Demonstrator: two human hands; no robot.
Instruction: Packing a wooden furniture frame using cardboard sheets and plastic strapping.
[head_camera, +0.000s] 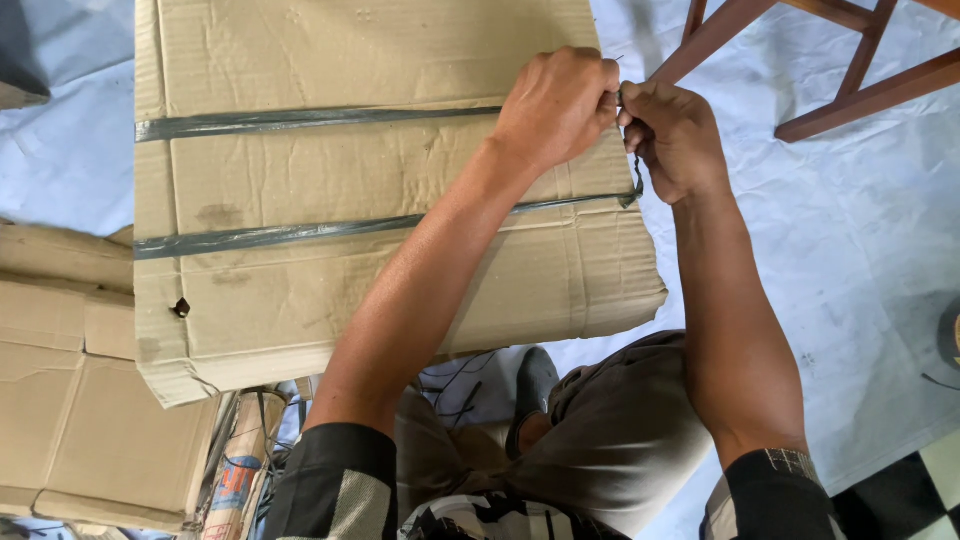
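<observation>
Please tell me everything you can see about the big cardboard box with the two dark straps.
The cardboard box is brown corrugated, creased and dented at its near edges, with one small hole. Two dark straps run across its top. It lies flat beside other boxes. The left hand and right hand grip strap ends at its right edge.

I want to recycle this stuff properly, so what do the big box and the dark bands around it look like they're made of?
The box looks like brown corrugated cardboard: matte, creased, with fluted ribbing showing. The bands look like dark plastic strapping: thin, flat and slightly glossy, though the exact material is unclear. Both hands, left hand and right hand, grip it at the edge.
</observation>
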